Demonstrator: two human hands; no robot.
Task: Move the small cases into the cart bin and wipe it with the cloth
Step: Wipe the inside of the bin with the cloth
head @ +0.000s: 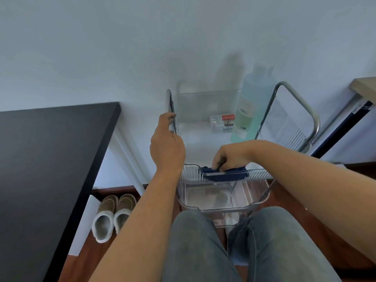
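Your right hand [227,158] pinched the dark blue cloth [223,173] against the clear ribbed cart bin's near rim [191,171]; your left hand [166,143] gripped the cart's steel frame [169,104]. The small clear case [222,123] sat inside. Hard wiping could roll the cart

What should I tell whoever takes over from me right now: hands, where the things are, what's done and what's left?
Left hand: grips the cart's left metal handle, steadying it.
Right hand: holds the dark blue cloth against the near rim of the top clear bin.
Small clear cases: already inside the top bin, at the back, beside the tall blue-green bottle.
Done: cases appear to be in the bin.
Left: wiping is under way at the front edge only; how much is already wiped cannot be told, so cover the remaining surfaces.
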